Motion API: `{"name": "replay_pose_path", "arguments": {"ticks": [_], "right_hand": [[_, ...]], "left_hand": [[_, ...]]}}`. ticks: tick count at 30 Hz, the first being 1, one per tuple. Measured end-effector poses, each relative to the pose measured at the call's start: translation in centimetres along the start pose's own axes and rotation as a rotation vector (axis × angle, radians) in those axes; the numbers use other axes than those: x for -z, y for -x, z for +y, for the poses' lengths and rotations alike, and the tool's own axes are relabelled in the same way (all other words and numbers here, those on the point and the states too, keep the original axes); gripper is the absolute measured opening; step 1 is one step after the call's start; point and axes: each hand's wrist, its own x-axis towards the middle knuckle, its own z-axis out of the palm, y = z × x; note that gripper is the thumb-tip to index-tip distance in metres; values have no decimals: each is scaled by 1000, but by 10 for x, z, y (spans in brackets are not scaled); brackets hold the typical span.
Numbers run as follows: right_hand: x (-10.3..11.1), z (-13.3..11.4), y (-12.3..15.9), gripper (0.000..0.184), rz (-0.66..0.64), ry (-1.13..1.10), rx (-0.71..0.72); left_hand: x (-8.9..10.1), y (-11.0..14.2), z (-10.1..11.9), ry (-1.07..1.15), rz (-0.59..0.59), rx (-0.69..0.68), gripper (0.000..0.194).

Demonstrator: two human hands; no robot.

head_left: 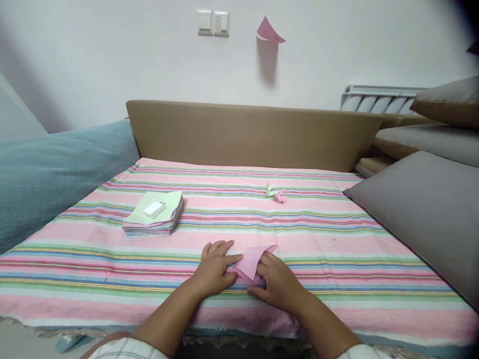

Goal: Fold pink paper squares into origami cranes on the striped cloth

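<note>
A partly folded sheet of pink origami paper point(251, 261) lies on the striped cloth in front of me, with a flap raised on its right side. My left hand point(216, 265) rests at its left edge, fingers spread, the index fingertip and thumb touching the paper. My right hand point(276, 279) grips the right side. Its fingers reach in under the raised flap, where the tips are hidden, and its thumb sits low at the near edge. Farther back stand two small folded paper cranes, a pale green crane point(270, 190) and a pink crane point(280, 196), close together.
A stack of coloured paper point(152, 228) sits at the left, with a white charger plug point(154, 209) on top. Grey cushions point(426, 214) pile up at the right. A brown backboard point(247, 134) and a blue padded side point(67, 169) border the striped cloth point(112, 269).
</note>
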Motion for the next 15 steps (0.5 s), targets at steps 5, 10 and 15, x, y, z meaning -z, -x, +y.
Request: {"name": "replay_pose_path", "arguments": {"ticks": [5, 10, 15], "right_hand": [[2, -1, 0, 41, -6, 7, -5], [4, 1, 1, 31, -20, 54, -19], [7, 2, 1, 26, -23, 55, 1]], "left_hand": [[-1, 0, -2, 9, 18, -22, 51], [-2, 0, -2, -12, 16, -22, 53], [-2, 1, 0, -17, 18, -24, 54]]}}
